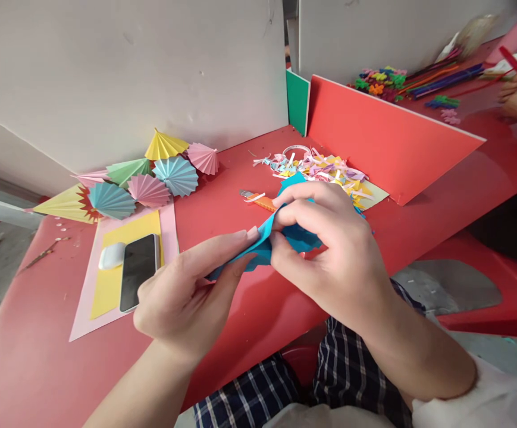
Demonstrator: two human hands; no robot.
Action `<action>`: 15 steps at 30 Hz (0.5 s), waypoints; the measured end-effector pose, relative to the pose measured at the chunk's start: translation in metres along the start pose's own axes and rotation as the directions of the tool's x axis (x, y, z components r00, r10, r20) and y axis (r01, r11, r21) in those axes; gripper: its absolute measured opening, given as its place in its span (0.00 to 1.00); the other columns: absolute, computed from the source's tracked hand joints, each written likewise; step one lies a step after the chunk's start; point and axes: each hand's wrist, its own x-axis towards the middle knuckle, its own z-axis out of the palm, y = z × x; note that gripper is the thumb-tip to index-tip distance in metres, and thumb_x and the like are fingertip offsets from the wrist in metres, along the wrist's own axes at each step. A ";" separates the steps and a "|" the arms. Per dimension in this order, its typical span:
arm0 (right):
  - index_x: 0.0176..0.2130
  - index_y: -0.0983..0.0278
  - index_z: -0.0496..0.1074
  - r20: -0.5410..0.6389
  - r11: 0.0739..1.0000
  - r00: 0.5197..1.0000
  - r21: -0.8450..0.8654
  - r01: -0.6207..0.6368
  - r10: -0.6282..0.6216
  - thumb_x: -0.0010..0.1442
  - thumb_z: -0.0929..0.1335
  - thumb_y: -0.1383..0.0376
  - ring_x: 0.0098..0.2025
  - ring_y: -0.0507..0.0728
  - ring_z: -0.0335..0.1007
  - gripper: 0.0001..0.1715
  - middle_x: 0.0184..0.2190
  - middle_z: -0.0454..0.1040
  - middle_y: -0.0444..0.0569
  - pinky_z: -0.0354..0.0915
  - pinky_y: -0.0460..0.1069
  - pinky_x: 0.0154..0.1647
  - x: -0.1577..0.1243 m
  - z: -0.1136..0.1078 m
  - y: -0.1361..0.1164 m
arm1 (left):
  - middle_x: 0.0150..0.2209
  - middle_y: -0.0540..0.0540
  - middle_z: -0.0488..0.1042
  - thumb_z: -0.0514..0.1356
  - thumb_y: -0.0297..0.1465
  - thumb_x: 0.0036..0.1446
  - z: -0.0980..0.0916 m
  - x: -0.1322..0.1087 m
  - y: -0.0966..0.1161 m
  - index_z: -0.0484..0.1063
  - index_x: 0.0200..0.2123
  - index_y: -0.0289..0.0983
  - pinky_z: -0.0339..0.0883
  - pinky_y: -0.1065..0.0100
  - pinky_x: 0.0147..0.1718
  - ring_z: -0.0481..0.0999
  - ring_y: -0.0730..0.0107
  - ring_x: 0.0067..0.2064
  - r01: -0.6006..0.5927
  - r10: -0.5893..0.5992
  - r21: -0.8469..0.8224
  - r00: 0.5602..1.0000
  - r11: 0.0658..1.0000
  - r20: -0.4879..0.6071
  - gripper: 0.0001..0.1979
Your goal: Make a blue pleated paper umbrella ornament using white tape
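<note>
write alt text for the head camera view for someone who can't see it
The left hand and right hand pinch a piece of blue paper between them over a red table. On the table lie pastel paper fans, a phone on a yellow sheet, an orange cutter and a heap of paper scraps.

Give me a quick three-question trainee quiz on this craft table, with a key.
1. True or false: the left hand and the right hand both pinch the blue paper.
2. What lies on the yellow sheet beside the white earbud case? A) phone; B) scissors; C) tape.
3. Fill in: the paper fans lie to the ____ of the hands.
Key: 1 true; 2 A; 3 left.
</note>
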 end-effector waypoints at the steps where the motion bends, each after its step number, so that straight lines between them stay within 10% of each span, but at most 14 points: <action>1: 0.27 0.62 0.67 0.002 1.000 1.000 -0.003 0.001 -0.001 0.53 0.64 0.72 0.42 0.55 0.67 0.06 0.35 0.70 0.48 0.64 0.52 0.44 0.000 0.000 0.000 | 0.35 0.56 0.80 0.67 0.18 0.42 0.001 0.001 0.000 0.75 0.42 0.44 0.75 0.78 0.27 0.80 0.75 0.32 -0.035 0.035 -0.031 0.999 0.999 -0.024 0.23; 15: 0.27 0.60 0.66 -0.038 1.000 0.999 -0.014 -0.003 0.003 0.52 0.64 0.73 0.44 0.57 0.66 0.07 0.35 0.69 0.48 0.63 0.56 0.45 0.002 -0.005 0.004 | 0.37 0.60 0.79 0.66 0.16 0.43 -0.004 0.004 0.003 0.74 0.42 0.49 0.76 0.72 0.26 0.80 0.71 0.35 0.051 -0.052 -0.021 0.997 0.998 -0.062 0.26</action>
